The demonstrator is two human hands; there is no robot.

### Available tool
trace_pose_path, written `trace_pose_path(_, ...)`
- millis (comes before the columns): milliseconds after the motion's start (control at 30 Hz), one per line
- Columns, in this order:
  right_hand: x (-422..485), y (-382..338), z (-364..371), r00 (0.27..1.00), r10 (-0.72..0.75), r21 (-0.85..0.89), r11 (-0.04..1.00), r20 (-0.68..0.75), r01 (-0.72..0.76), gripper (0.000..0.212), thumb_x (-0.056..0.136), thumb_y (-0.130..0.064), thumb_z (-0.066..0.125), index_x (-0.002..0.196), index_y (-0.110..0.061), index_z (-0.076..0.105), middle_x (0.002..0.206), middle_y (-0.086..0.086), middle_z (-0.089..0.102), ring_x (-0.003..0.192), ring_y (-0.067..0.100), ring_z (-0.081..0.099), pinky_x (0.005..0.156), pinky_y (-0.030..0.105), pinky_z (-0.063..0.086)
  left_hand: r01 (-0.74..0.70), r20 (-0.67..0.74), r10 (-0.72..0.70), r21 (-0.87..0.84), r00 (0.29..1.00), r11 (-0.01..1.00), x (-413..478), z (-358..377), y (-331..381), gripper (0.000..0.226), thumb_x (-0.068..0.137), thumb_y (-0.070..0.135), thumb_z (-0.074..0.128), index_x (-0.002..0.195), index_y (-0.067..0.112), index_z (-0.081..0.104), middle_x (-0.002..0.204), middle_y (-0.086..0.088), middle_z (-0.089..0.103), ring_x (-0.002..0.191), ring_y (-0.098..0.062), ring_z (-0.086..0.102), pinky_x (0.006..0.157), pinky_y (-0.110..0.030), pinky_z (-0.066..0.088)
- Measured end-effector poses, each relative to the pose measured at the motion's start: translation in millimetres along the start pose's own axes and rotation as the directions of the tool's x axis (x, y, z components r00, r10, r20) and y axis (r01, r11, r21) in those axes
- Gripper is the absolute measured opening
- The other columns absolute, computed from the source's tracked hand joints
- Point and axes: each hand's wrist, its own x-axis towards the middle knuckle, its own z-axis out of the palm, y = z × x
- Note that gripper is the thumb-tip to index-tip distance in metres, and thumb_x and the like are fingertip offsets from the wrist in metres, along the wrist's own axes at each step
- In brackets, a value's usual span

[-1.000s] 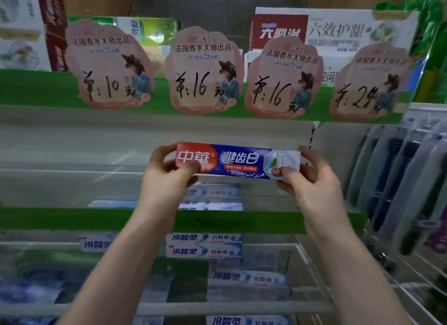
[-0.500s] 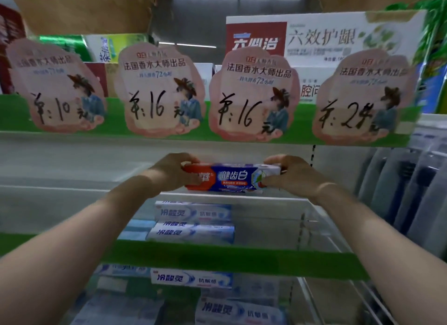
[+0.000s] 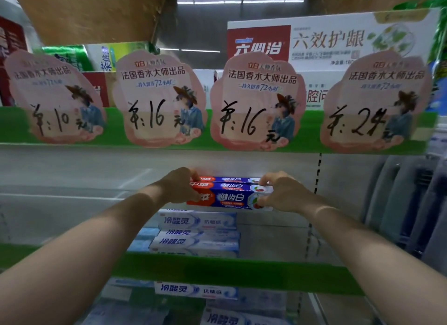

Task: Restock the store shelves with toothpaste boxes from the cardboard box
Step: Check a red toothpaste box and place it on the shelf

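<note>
Your left hand [image 3: 177, 186] curls round the red end of the front toothpaste box [image 3: 229, 199], and your right hand [image 3: 284, 194] grips its white end, fingers bent close against the carton. You hold the box level at the glass shelf [image 3: 72, 196], just in front of two matching boxes [image 3: 231, 182], below the pink price tags [image 3: 256, 102].

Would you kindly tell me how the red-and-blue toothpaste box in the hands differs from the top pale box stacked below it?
The red-and-blue box is red and dark blue; the pale box white and light blue. The left hand and right hand grip the red-and-blue box's ends; the pale box lies untouched, a shelf lower. Both are long, lying sideways.
</note>
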Motion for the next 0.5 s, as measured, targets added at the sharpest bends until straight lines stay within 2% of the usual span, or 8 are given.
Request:
trace_pose_path(67, 0, -1, 2, 1.0, 0.006, -0.009, 1.0, -0.013, -0.006, 0.044, 0.085, -0.025, 0.07, 0.124, -0.016, 0.052, 0.129, 0.007, 0.046, 0.115, 0.022, 0.05, 0.092, 0.032, 0.047, 0.007, -0.004, -0.007, 0.019, 1.0, 1.0, 2, 2, 2, 0.042, 0.079, 0.012, 0.074, 0.113, 0.016, 0.05, 0.106, -0.003, 0.058, 0.094, -0.016, 0.058, 0.07, -0.021, 0.045)
trace_pose_path(133, 0, -2, 4, 1.0, 0.008, -0.016, 1.0, -0.03, -0.009, 0.046, 0.086, -0.025, 0.069, 0.127, -0.018, 0.048, 0.13, 0.007, 0.045, 0.117, 0.022, 0.049, 0.093, 0.033, 0.047, 0.011, -0.002, -0.011, 0.012, 1.0, 1.0, 2, 3, 1, 0.041, 0.08, 0.011, 0.073, 0.111, 0.018, 0.047, 0.105, -0.002, 0.056, 0.094, -0.016, 0.057, 0.065, -0.018, 0.044)
trace_pose_path(267, 0, -4, 7, 0.998, 0.018, -0.043, 0.999, -0.057, -0.021, 0.036, 0.088, -0.024, 0.066, 0.12, -0.018, 0.05, 0.125, 0.006, 0.046, 0.112, 0.021, 0.048, 0.087, 0.029, 0.044, 0.023, -0.028, -0.023, 0.018, 0.999, 1.0, 3, 4, 0, 0.04, 0.08, 0.013, 0.073, 0.107, 0.02, 0.045, 0.105, -0.001, 0.055, 0.093, -0.015, 0.056, 0.064, -0.018, 0.042)
trace_pose_path(367, 0, -7, 11, 0.995, 0.021, -0.054, 0.998, -0.096, -0.026, 0.034, 0.09, -0.022, 0.064, 0.122, -0.018, 0.051, 0.123, 0.006, 0.044, 0.115, 0.024, 0.049, 0.092, 0.034, 0.047, 0.027, -0.047, -0.026, 0.017, 0.999, 1.0, 3, 7, 1, 0.04, 0.081, 0.012, 0.072, 0.111, 0.017, 0.046, 0.104, -0.002, 0.054, 0.091, -0.015, 0.055, 0.061, -0.017, 0.041)
trace_pose_path(433, 0, -9, 14, 0.993, 0.032, -0.065, 0.997, -0.113, -0.039, 0.036, 0.091, -0.02, 0.062, 0.125, -0.017, 0.05, 0.123, 0.007, 0.043, 0.117, 0.026, 0.049, 0.095, 0.038, 0.048, 0.028, -0.069, -0.027, 0.015, 0.997, 0.999, 4, 8, 2, 0.045, 0.081, 0.011, 0.072, 0.117, 0.014, 0.046, 0.109, -0.005, 0.053, 0.094, -0.017, 0.055, 0.065, -0.02, 0.046)
trace_pose_path(500, 2, -11, 16, 0.992, 0.036, -0.09, 0.995, -0.124, -0.047, 0.035, 0.092, -0.018, 0.06, 0.126, -0.016, 0.05, 0.124, 0.008, 0.041, 0.116, 0.03, 0.049, 0.097, 0.04, 0.047, 0.036, -0.102, -0.035, 0.01, 0.994, 0.999, 5, 10, 2, 0.05, 0.08, 0.011, 0.073, 0.121, 0.013, 0.045, 0.118, -0.01, 0.051, 0.099, -0.021, 0.056, 0.077, -0.03, 0.052)
